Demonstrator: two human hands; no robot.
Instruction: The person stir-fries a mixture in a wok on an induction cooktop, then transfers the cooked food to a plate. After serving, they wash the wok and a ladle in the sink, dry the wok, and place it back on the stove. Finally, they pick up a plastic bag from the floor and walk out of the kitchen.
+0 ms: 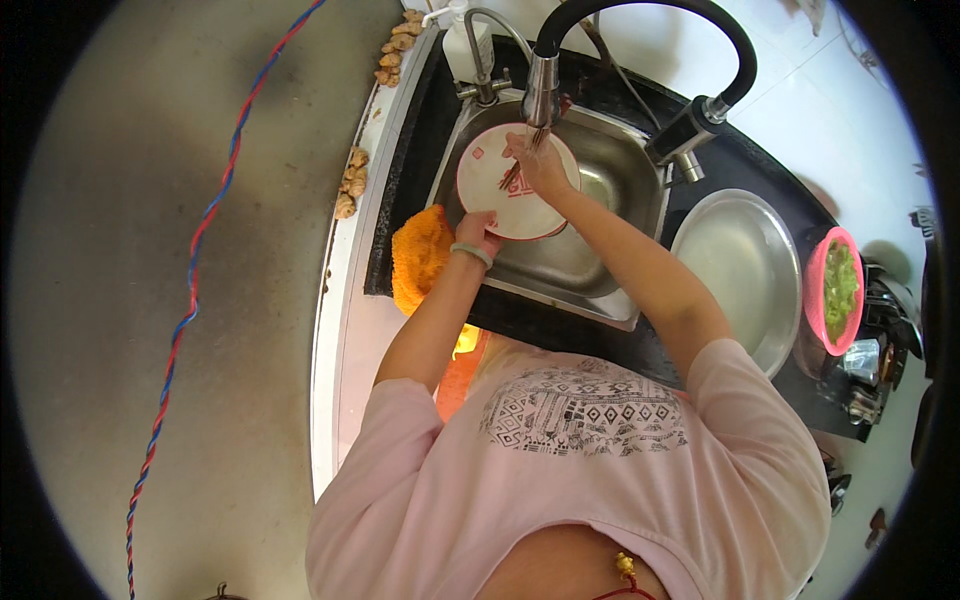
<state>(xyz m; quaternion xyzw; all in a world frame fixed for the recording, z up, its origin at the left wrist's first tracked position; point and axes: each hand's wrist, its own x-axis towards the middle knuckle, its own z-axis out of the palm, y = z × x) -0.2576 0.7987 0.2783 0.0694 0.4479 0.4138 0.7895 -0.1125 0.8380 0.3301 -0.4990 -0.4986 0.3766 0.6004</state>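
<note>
Over the stainless steel sink (592, 255), my left hand (478, 227) grips the near rim of a white plate (480, 187) with a red edge and red markings. My right hand (541, 166) is above the plate, closed around a bunch of thin brown sticks, apparently chopsticks (511, 177). Directly over that hand is the metal spray head (541, 94) of a black flexible-neck faucet, and water seems to run onto the fingers. The plate hides part of the basin.
An orange cloth (420, 259) drapes the counter's left edge. At right stand a large metal basin (739, 277) and a pink basket (814, 300) of green vegetables. A white pump bottle (466, 49) is behind the sink. Ginger pieces (352, 184) line the left ledge.
</note>
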